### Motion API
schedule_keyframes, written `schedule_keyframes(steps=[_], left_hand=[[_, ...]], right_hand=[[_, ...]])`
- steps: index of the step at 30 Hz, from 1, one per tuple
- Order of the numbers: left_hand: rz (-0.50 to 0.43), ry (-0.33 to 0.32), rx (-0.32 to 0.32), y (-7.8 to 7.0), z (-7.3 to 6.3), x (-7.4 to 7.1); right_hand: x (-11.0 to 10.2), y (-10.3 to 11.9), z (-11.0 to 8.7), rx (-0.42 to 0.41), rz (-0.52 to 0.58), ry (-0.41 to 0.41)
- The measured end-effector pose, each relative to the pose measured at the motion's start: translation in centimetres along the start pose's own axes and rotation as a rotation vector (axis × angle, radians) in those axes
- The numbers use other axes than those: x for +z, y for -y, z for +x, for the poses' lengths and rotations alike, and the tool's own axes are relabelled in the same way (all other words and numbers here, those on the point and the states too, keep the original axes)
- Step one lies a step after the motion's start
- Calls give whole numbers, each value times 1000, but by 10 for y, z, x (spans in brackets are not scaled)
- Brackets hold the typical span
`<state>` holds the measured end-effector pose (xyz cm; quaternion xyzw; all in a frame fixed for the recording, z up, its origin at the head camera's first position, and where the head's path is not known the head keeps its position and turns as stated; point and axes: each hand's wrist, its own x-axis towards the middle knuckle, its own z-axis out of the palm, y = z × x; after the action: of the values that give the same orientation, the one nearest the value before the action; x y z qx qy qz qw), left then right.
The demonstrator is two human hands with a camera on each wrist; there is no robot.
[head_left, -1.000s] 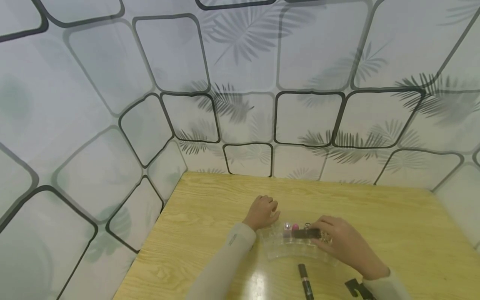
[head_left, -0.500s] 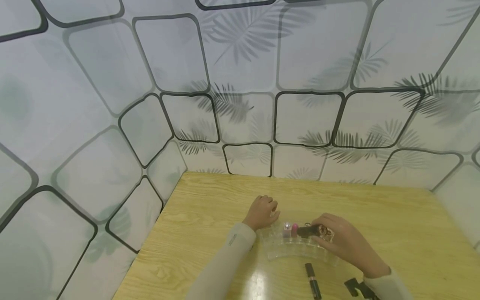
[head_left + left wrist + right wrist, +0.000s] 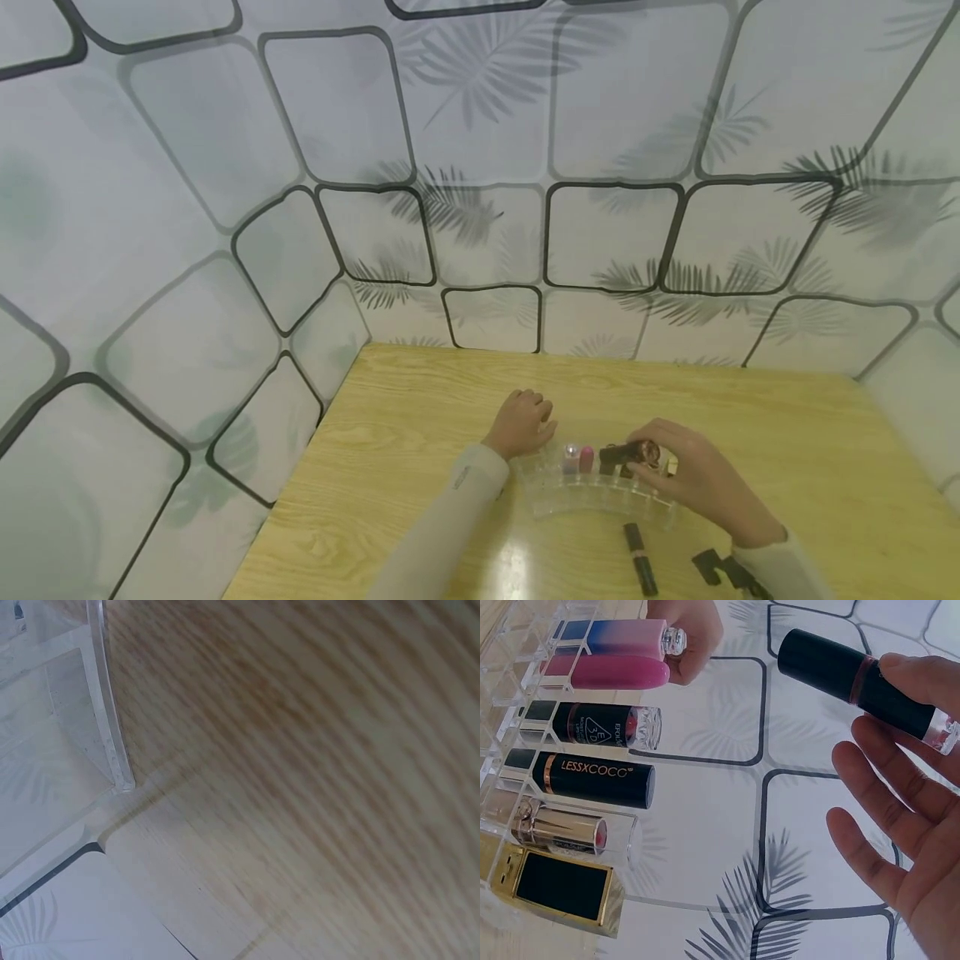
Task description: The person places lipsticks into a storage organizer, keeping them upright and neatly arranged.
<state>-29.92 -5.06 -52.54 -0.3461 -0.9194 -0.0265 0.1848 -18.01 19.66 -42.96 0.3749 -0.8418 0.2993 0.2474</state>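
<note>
My right hand (image 3: 701, 483) pinches a black lipstick (image 3: 825, 667) between thumb and index finger, its clear end toward the palm and the other fingers spread. It is held above a clear, curved lipstick organizer (image 3: 558, 502). Upright in that organizer's back row stand a pink-and-blue lipstick (image 3: 622, 636), a magenta lipstick (image 3: 604, 672), two black lipsticks, one of them lettered LESSXCOCO (image 3: 592, 778), a gold lipstick (image 3: 562, 829) and a gold-framed black one (image 3: 561, 886). My left hand (image 3: 520, 423) rests by the organizer's far left end, fingers loosely bent, holding nothing visible.
A black lipstick tube (image 3: 639, 558) with a pinkish band lies on the wooden table (image 3: 420, 400) in front of the organizer. Black pieces (image 3: 720, 568) show beside my right sleeve. Patterned walls (image 3: 487, 233) border the table at the back and left.
My right hand has drawn the held lipstick slightly right and turned it, uncovering the magenta one. The loose tube on the table has rolled to the right. My left hand stays in place.
</note>
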Motion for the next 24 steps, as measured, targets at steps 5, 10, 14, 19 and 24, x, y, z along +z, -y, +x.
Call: schedule_keyframes(steps=[5, 10, 14, 19, 24], left_hand=[[-4, -29, 14, 2, -1, 2], [-15, -51, 17, 2, -1, 6], [-25, -56, 17, 3, -2, 6], [-20, -68, 19, 3, -2, 6], [-16, -88, 27, 4, -3, 7]], right_hand=[[0, -1, 6, -8, -32, 2], [4, 1, 15, 6, -59, 38], [13, 0, 23, 7, -61, 81], [28, -3, 32, 27, -33, 146], [42, -4, 39, 37, -16, 219]])
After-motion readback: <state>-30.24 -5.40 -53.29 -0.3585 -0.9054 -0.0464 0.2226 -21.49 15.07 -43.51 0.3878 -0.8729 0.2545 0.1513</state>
